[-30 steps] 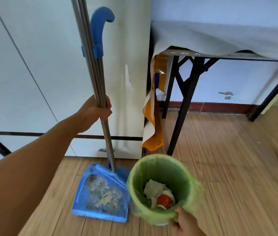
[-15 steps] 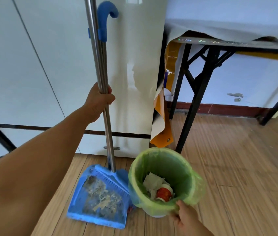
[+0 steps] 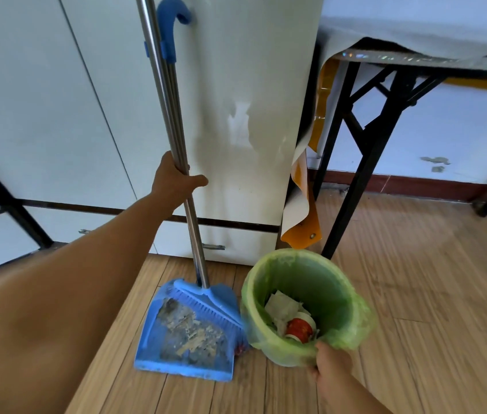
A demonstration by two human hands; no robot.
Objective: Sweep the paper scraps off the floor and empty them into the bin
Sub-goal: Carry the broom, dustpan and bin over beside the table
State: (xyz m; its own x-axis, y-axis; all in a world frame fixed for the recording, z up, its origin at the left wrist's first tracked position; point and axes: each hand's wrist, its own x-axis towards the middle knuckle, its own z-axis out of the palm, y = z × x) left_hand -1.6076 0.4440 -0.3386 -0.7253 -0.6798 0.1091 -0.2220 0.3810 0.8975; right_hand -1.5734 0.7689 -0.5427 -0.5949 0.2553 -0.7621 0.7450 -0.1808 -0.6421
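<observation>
Head view: left hand wrapped round the paired steel handles of broom and dustpan, right hand pinching the near rim of the green-lined bin on the wooden floor, just right of the pan. Paper scraps already lying in the bin beside a red-and-white cup; only grime and stuck flecks showing in the pan, no loose scraps visible on the boards. By the look of it, sweeping and emptying done, with only setting the tools against the white cabinet and releasing the bin left.
</observation>
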